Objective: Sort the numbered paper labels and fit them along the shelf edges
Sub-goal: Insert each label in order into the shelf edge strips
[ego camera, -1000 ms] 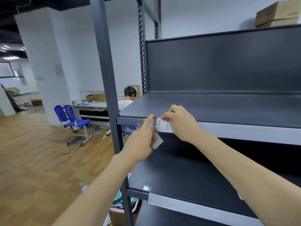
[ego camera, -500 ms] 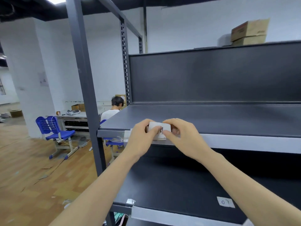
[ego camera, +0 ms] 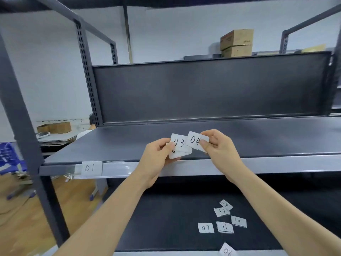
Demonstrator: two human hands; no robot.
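Note:
My left hand (ego camera: 156,157) pinches a white paper label marked 03 (ego camera: 180,143), with another slip tucked behind it. My right hand (ego camera: 219,146) holds the label marked 04 (ego camera: 196,140), its edge overlapping the 03. Both hands hover just above the front edge of the upper grey shelf (ego camera: 276,164). The label marked 01 (ego camera: 90,168) sits in the shelf's clear edge strip at the far left. Several loose labels lie on the lower shelf: 07 (ego camera: 205,227), 11 (ego camera: 224,227), 10 (ego camera: 239,221), 12 (ego camera: 222,211) and 06 (ego camera: 227,251) at the front edge.
A dark steel upright (ego camera: 24,130) stands at the left of the rack. The shelf's dark back panel (ego camera: 203,89) rises behind my hands. Cardboard boxes (ego camera: 237,42) sit on top. Wooden floor, a blue chair (ego camera: 9,156) and a desk lie to the left.
My hands left the 01 label fitted in the edge strip, moved right and lifted. They now fan out the 03 and 04 labels. The view has swung right and down.

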